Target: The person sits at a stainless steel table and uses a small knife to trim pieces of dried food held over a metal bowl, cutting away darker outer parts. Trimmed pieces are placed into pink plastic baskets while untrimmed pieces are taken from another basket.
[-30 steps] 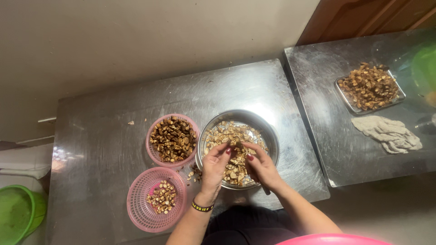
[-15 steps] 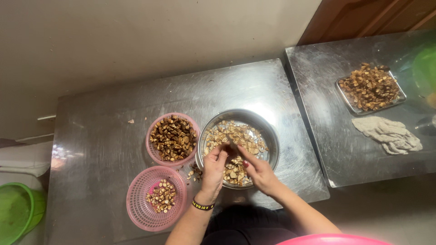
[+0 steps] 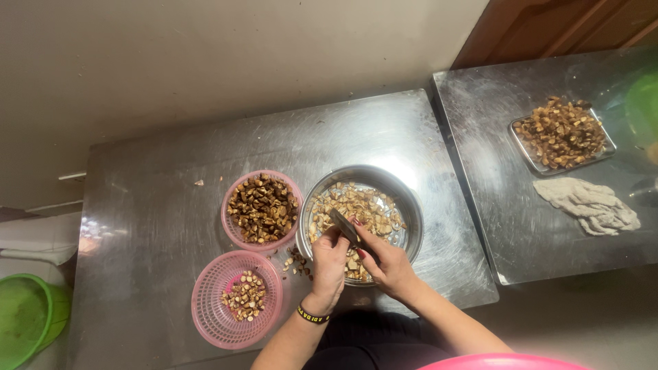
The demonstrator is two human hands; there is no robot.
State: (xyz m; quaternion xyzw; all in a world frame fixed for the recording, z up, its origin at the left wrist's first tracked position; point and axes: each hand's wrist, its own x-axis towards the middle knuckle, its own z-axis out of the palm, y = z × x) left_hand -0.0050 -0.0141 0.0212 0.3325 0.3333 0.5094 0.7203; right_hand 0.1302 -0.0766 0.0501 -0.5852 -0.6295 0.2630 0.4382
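Surface: steel table [image 3: 157, 205] against a pale wall, a second table [image 3: 507, 226] butted to its right edge.
Right hand [image 3: 389, 264]: closed on a dark knife [image 3: 345, 227], blade over the steel bowl [image 3: 411, 205].
Left hand [image 3: 331, 264]: fingertips pinched on a small piece under the blade; wristband [image 3: 312, 315] on the wrist.
Bowl: near the table's front edge, right of centre, holding pale cut pieces [image 3: 367, 205].
Left of bowl: pink bowl [image 3: 233, 229] of brown pieces; pink basket [image 3: 209, 312] at the front edge.
Second table: tray [image 3: 603, 147] of pieces, cloth [image 3: 589, 205].
Floor, left: green tub [image 3: 24, 318].
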